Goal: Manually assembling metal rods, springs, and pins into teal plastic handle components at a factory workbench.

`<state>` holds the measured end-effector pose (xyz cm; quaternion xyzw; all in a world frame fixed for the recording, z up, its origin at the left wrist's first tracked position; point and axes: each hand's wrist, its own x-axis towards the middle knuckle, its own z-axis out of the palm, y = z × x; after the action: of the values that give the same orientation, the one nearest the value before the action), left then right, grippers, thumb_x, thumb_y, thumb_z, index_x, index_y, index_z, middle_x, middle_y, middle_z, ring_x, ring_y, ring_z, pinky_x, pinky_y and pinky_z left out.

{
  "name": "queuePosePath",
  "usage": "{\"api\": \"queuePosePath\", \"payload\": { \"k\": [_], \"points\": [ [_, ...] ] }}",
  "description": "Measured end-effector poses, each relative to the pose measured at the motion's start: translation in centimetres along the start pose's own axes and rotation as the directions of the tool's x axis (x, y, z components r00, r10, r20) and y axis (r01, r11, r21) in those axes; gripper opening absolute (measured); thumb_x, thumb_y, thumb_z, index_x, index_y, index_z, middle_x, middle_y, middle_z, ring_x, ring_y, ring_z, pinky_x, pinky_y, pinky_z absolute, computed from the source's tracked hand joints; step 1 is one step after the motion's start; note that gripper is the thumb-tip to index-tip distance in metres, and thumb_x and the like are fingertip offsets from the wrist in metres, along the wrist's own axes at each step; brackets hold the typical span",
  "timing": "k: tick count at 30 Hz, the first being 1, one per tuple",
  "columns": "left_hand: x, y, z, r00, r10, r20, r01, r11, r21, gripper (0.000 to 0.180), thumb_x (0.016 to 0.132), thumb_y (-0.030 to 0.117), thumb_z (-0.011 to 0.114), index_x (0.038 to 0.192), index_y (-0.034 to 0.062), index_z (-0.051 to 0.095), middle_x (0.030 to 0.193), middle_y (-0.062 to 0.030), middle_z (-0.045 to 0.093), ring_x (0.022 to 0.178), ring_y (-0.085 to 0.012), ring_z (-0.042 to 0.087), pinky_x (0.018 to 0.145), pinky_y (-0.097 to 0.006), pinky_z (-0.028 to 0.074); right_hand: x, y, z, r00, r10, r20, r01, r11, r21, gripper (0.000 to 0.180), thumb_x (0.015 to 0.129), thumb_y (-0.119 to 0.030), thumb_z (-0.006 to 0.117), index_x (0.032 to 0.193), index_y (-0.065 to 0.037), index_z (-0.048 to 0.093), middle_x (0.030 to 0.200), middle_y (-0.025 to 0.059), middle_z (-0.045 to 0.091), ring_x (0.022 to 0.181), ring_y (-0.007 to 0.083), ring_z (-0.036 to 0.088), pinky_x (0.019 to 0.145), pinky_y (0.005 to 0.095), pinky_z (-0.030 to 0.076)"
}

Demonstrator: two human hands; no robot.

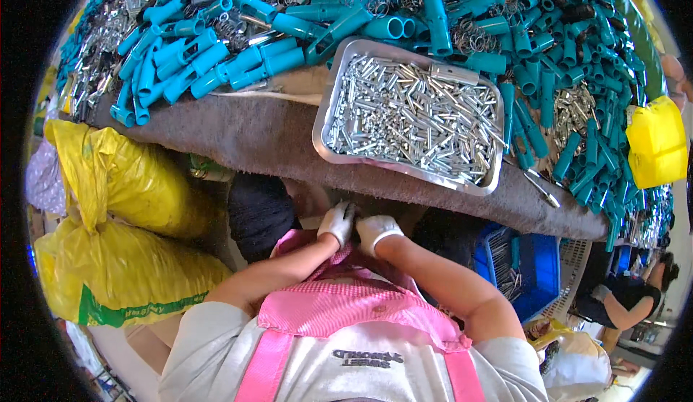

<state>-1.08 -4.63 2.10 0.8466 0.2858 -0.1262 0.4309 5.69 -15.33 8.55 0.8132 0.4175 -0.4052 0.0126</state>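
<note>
Both hands were gloved in white and drawn close together just below the near edge of the table. The left hand was curled, fingers bent inward; the right hand was likewise closed up, almost touching the left. Whether either held a part could not be told; anything between them was hidden.

The metal tray, heaped with small silver pins, sat on the table directly above the hands, its near rim overhanging the table edge a little, apart from both gloves. Teal plastic tubes lay piled behind and to the right of the tray, mixed with springs. Yellow sacks stood to the person's left; a blue crate sat under the table to the right.
</note>
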Motion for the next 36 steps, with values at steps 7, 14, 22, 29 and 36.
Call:
{"api": "queuePosePath", "payload": {
  "k": [7,14,22,29,36],
  "points": [
    [3.1,-3.5,3.2,1.0,-0.023,0.008,0.021,0.982,0.188,0.049,0.091,0.041,0.035,0.1,0.0014,0.062,0.1,-0.0243,0.06,0.094,-0.0402,0.056,0.081,-0.048,0.044,3.1,0.8,3.4,0.996,0.089,-0.011,-0.089,0.996,0.026,0.025,0.078,-0.02,0.052,0.088,-0.005,0.069,0.093,0.0195,0.065,0.088,0.0317,0.064,0.075,0.0415,0.052],
    [0.7,-1.9,1.4,0.999,-0.046,0.02,0.047,0.999,-0.024,0.044,0.091,0.035,0.038,0.106,-0.001,0.058,0.106,-0.0265,0.057,0.101,-0.0419,0.053,0.085,-0.046,0.042,1.4,0.2,0.8,0.996,-0.08,0.028,0.083,0.991,-0.103,0.023,0.077,-0.013,0.052,0.092,-0.003,0.067,0.094,0.0203,0.065,0.089,0.0325,0.064,0.075,0.0415,0.051],
    [3.4,-9.8,9.8,0.917,-0.32,-0.236,0.093,0.751,-0.654,0.033,0.09,0.013,0.041,0.118,-0.0033,0.049,0.104,-0.0233,0.057,0.092,-0.0357,0.054,0.08,-0.039,0.043,2.8,0.1,-2.2,0.951,-0.269,0.15,0.304,0.898,-0.319,0.022,0.078,-0.011,0.052,0.092,-0.002,0.067,0.095,0.0195,0.065,0.089,0.0325,0.064,0.077,0.0408,0.051],
    [2.3,-3.0,4.6,0.994,-0.068,-0.088,0.071,0.997,0.033,0.036,0.088,0.027,0.043,0.107,-0.0026,0.054,0.098,-0.0297,0.057,0.094,-0.0435,0.055,0.082,-0.048,0.043,2.1,1.3,1.9,0.998,0.054,-0.014,-0.055,0.996,-0.071,0.024,0.081,-0.015,0.05,0.092,-0.004,0.068,0.097,0.0187,0.065,0.09,0.032,0.064,0.076,0.0419,0.052],
    [1.6,-2.2,1.6,0.999,-0.004,0.035,0.0,0.991,0.136,0.042,0.091,0.036,0.038,0.1,0.0002,0.058,0.097,-0.0264,0.059,0.093,-0.0426,0.055,0.08,-0.049,0.043,0.4,-0.6,1.2,0.997,0.066,-0.033,-0.067,0.998,-0.007,0.022,0.076,-0.018,0.056,0.087,-0.005,0.069,0.093,0.0195,0.065,0.088,0.0323,0.064,0.074,0.041,0.052]
  ]
}}
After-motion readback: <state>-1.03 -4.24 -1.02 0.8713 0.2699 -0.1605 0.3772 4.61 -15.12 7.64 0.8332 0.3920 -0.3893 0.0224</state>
